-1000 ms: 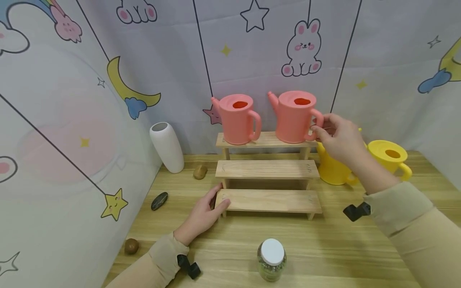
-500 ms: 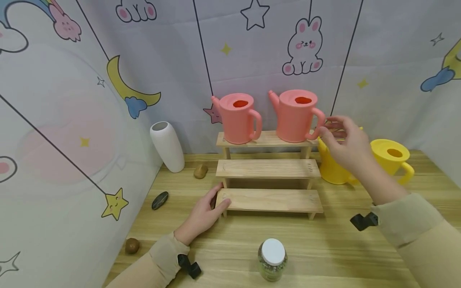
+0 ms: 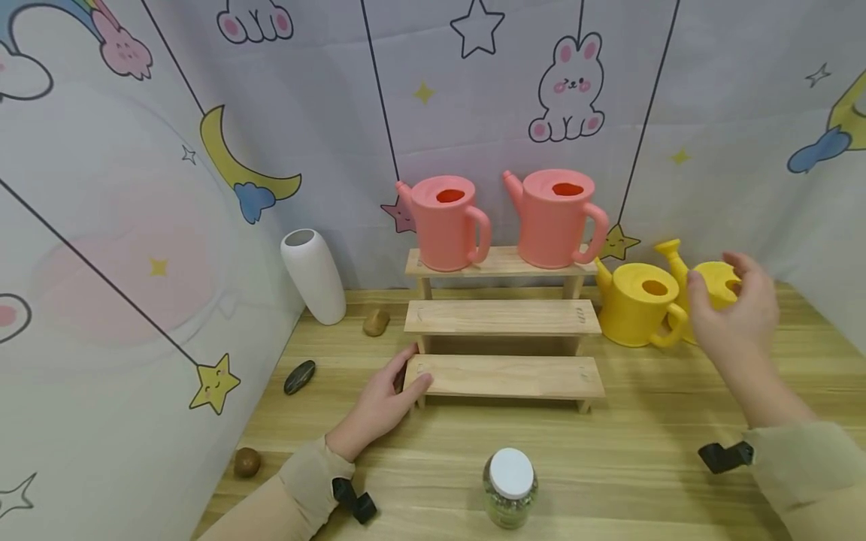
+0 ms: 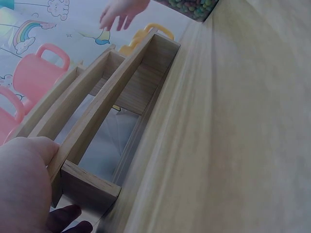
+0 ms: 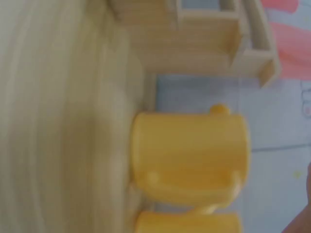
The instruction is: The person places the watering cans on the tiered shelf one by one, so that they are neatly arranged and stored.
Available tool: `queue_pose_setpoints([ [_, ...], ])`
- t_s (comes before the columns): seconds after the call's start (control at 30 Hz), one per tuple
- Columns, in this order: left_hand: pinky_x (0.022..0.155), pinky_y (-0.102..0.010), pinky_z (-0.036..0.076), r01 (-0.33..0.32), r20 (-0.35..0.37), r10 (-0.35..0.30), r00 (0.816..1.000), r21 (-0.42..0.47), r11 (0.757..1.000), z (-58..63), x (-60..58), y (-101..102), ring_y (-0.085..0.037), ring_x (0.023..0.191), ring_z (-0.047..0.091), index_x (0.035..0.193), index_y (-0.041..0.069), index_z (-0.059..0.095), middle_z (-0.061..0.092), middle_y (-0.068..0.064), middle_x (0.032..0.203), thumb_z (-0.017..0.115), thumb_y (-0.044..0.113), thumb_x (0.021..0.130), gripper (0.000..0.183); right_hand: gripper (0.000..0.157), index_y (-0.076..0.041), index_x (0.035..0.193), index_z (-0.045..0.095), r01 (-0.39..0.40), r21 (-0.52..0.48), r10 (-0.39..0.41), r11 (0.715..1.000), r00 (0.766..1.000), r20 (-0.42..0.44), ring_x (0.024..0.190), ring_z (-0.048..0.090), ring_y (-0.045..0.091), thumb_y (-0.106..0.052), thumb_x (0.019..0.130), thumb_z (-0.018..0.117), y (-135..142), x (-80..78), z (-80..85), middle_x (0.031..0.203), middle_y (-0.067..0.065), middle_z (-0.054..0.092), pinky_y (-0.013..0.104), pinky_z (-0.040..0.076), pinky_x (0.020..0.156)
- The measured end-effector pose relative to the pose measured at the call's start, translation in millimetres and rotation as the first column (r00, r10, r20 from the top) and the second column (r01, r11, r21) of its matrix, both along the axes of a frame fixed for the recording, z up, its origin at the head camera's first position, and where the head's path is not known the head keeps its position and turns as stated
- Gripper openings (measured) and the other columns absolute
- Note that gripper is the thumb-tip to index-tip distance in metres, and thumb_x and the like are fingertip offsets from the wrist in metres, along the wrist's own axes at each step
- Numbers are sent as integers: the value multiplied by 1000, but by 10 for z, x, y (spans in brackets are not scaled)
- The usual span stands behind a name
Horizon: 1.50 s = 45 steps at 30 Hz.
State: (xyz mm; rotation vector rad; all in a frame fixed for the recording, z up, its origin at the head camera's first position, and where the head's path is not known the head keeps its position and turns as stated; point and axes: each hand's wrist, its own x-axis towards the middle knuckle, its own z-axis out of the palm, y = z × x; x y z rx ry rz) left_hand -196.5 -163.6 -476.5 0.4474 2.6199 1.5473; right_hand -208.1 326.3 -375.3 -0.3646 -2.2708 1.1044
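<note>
Centre of frame: left hand (image 3: 379, 406) holds the left end of a three-tier stand (image 3: 507, 376) of pale, grained wood, grip narrow about the lowest plank. Right of frame: right hand (image 3: 740, 323), grip wide, partly hides the right yellow watering can (image 3: 712, 276); left yellow watering can (image 3: 629, 315), loop-handled, stands on the tabletop (image 3: 663, 458). Upper centre: left pink watering can (image 3: 443, 233) and right pink watering can (image 3: 549, 229), smooth, upright, spouts leftward, on the top tier.

And the bench (image 3: 643, 451) is bearing a rack (image 3: 504, 316) at twelve o'clock, yellow watering cans (image 3: 629, 319) at two, jar (image 3: 510, 485) at six, vase (image 3: 314, 278) at ten!
</note>
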Motion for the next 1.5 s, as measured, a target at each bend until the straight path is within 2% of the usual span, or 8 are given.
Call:
queue_pose_setpoints([
  [0.2, 122, -39, 39, -6, 7, 6, 1000, -1, 1000, -6, 1, 0, -15, 151, 39, 160, 22, 36, 40, 0, 163, 65, 52, 98, 74, 68, -38, 160, 20, 104, -61, -102, 993, 994, 33, 157, 20, 22, -41, 100, 54, 337, 64, -250, 169, -3, 19, 43, 14, 132],
  [0.47, 123, -39, 38, -8, 13, 8, 1000, -3, 1000, -19, -10, -1, -15, 151, 38, 160, 22, 36, 39, -1, 164, 64, 53, 98, 75, 78, -39, 162, 9, 156, -63, -148, 986, 983, 112, 160, 13, 22, -42, 99, 55, 659, 85, -597, 172, 1, 11, 42, 10, 134],
  [0.77, 122, -43, 39, 1, -19, -1, 1000, 1, 1000, -32, -22, 10, -20, 151, 40, 159, 20, 37, 41, -5, 163, 65, 53, 98, 75, 86, -28, 165, 4, 122, -39, -116, 992, 984, 132, 154, 24, 39, -37, 98, 58, 887, 99, -902, 171, 10, 16, 53, 24, 129],
  [0.9, 122, -44, 39, -1, -13, 2, 1000, 6, 1000, -48, -33, 7, -20, 151, 39, 159, 21, 37, 41, -4, 163, 65, 51, 98, 74, 87, -25, 166, 3, 98, -12, -93, 995, 977, 192, 149, 35, 42, -39, 99, 56, 929, 101, -953, 168, 17, 23, 32, 39, 123],
  [1.03, 123, -44, 38, -4, 5, 4, 1000, 11, 1000, -46, -32, -3, -20, 152, 38, 159, 22, 36, 40, -4, 164, 65, 51, 98, 74, 83, -17, 165, 11, 98, 13, -99, 995, 970, 224, 109, 61, 0, -40, 99, 56, 923, 97, -984, 155, 21, 44, -2, 43, 86],
  [1.13, 123, -44, 38, -1, 9, 1, 1000, 13, 1000, -28, -28, -6, -19, 152, 38, 160, 22, 36, 39, -4, 164, 65, 51, 98, 74, 75, -13, 163, 22, 124, 27, -127, 992, 970, 208, 79, 38, -25, -38, 100, 56, 896, 90, -997, 140, 20, 57, -6, 34, 67],
  [1.33, 122, -43, 38, 8, -5, -7, 1000, 17, 1000, -17, -24, -1, -19, 151, 39, 160, 21, 36, 40, -5, 163, 66, 49, 98, 74, 48, -1, 141, 53, 179, 91, -193, 980, 964, 181, 72, 29, -26, -29, 102, 55, 854, 116, -980, 126, 22, 65, 2, 30, 65],
  [1.5, 123, -44, 38, 11, -6, -11, 1000, 20, 1000, -22, -25, 2, -20, 152, 39, 160, 21, 35, 40, -5, 163, 65, 49, 99, 74, 41, 3, 131, 60, 201, 110, -217, 973, 963, 159, 69, 28, -27, -26, 101, 58, 855, 133, -989, 124, 24, 66, 3, 29, 61],
])
